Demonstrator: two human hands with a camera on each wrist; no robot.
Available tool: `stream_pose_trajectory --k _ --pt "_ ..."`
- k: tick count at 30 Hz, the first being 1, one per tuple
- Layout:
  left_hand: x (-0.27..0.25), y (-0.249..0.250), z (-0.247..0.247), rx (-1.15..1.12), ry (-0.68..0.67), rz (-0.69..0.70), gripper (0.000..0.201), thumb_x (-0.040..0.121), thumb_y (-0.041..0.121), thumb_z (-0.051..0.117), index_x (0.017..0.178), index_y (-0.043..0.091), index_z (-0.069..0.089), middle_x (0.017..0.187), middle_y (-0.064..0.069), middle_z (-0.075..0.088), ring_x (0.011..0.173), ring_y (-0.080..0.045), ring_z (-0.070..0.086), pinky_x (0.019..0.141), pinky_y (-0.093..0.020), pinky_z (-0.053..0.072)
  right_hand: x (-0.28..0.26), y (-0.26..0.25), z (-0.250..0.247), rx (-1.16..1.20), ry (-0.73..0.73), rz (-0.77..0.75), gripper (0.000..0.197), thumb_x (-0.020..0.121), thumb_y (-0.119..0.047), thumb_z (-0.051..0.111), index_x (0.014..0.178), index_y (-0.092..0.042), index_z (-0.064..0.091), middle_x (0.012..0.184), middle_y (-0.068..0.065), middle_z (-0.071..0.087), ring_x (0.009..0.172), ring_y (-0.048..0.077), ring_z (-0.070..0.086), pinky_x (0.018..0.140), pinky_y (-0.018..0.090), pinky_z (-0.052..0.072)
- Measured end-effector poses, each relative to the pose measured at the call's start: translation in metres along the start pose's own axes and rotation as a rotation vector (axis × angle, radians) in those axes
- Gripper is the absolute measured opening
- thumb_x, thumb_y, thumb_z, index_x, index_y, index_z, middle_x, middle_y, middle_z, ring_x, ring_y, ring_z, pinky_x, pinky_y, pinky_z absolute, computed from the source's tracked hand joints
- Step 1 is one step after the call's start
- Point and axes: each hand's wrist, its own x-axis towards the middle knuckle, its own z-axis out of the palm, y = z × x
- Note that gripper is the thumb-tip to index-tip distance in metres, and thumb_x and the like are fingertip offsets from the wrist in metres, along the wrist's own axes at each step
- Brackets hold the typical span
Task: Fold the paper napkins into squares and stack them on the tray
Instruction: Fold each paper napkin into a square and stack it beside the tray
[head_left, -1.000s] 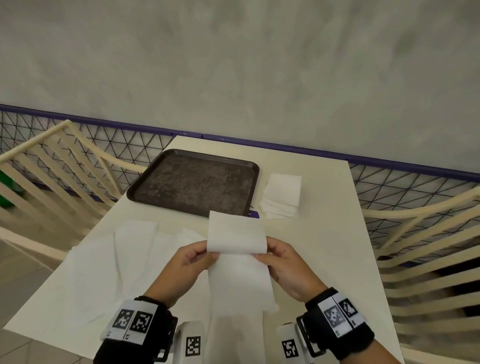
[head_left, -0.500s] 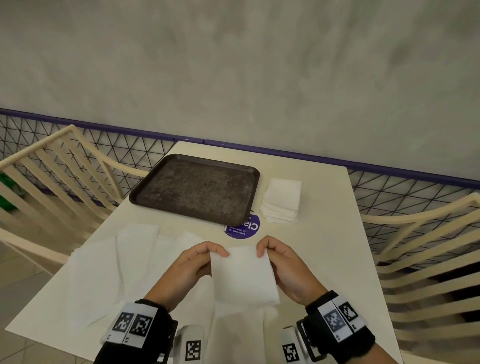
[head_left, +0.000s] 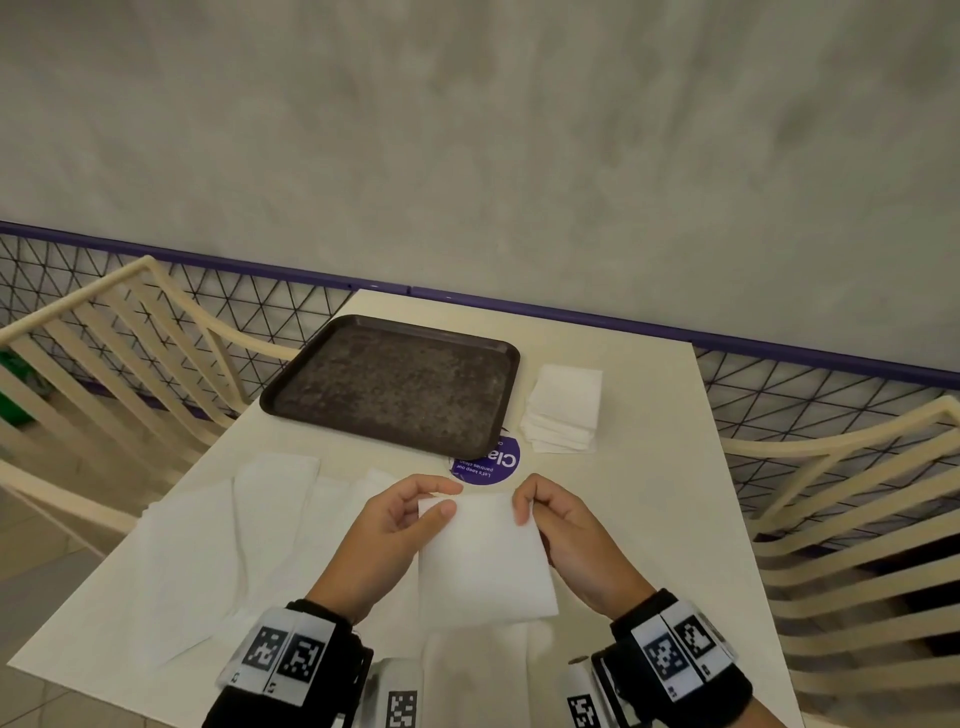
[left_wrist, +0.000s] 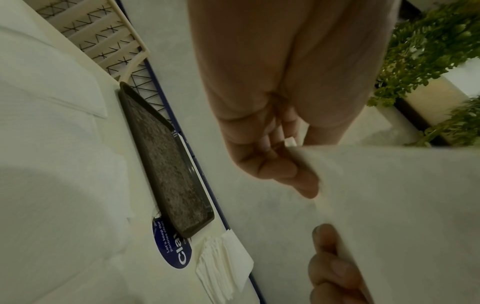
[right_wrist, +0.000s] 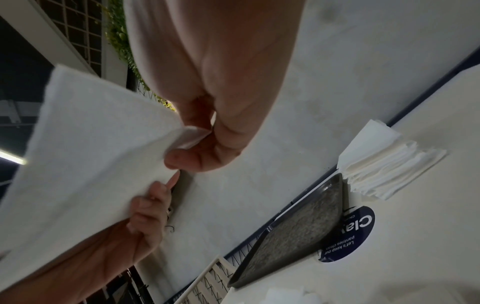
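I hold a white napkin (head_left: 483, 561) folded into a near square, lifted above the table's near side. My left hand (head_left: 410, 512) pinches its upper left corner and my right hand (head_left: 540, 512) pinches its upper right corner. In the left wrist view the napkin (left_wrist: 405, 205) fills the right side; in the right wrist view the napkin (right_wrist: 91, 148) hangs from the pinching fingers. The dark tray (head_left: 291, 400) lies bare further back. A stack of folded napkins (head_left: 566, 408) sits on the table to the tray's right.
Unfolded white napkins (head_left: 208, 540) are spread over the table's near left. A round purple sticker (head_left: 488, 465) is stuck by the tray's near right corner. Cream slatted chairs (head_left: 104, 364) flank the table, with a mesh fence and grey wall behind.
The long strip held up one second ago has been folded in half toward me and lowered; both hands now pinch the top corners of the smaller square.
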Motion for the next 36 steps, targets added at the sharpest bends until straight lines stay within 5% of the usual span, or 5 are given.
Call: stream_pose_trajectory --k 8,15,22,28,36 --pt "0.000 -0.004 -0.006 0.210 -0.016 0.076 0.014 0.090 0.010 0.057 0.094 0.019 0.067 0.087 0.010 0.070 0.071 -0.001 0.062 0.064 -0.012 0.047 -0.001 -0.004 -0.012 -0.030 -0.156 -0.085 0.038 0.071 -0.032 0.058 0.110 -0.032 0.056 0.117 -0.006 0.062 0.112 0.015 0.055 0.096 0.025 0.042" --pt "0.002 -0.010 -0.006 0.604 -0.032 0.246 0.021 0.089 0.027 0.059 0.091 0.048 0.059 0.083 0.021 0.065 0.082 -0.004 0.057 0.066 -0.011 0.044 0.005 -0.010 0.001 -0.456 -0.002 -0.196 0.017 0.083 -0.023 0.070 0.076 -0.038 0.064 0.076 -0.022 0.066 0.081 -0.003 0.059 0.075 0.009 0.042" --pt "0.004 -0.009 -0.001 0.703 0.055 0.354 0.033 0.071 0.063 0.044 0.077 0.038 0.065 0.084 0.040 0.059 0.086 0.002 0.057 0.069 -0.012 0.044 0.006 -0.009 0.007 -0.601 0.039 -0.333 0.008 0.083 -0.026 0.069 0.086 -0.020 0.073 0.075 -0.020 0.064 0.083 0.002 0.060 0.073 0.012 0.045" --pt "0.002 -0.007 -0.009 0.648 0.142 0.295 0.024 0.079 0.026 0.070 0.066 0.044 0.061 0.079 0.039 0.061 0.087 0.007 0.056 0.068 -0.001 0.038 0.002 -0.010 -0.004 -0.554 0.099 -0.269 0.003 0.082 -0.023 0.070 0.082 -0.021 0.073 0.077 -0.016 0.067 0.079 0.003 0.058 0.070 0.009 0.042" --pt "0.002 -0.010 -0.012 0.524 0.157 0.219 0.017 0.074 0.019 0.075 0.064 0.031 0.070 0.070 0.027 0.067 0.079 0.007 0.059 0.068 -0.003 0.039 -0.002 -0.011 -0.010 -0.414 0.149 -0.215 0.010 0.077 -0.019 0.074 0.071 -0.026 0.071 0.073 -0.014 0.070 0.070 -0.002 0.059 0.070 0.007 0.042"
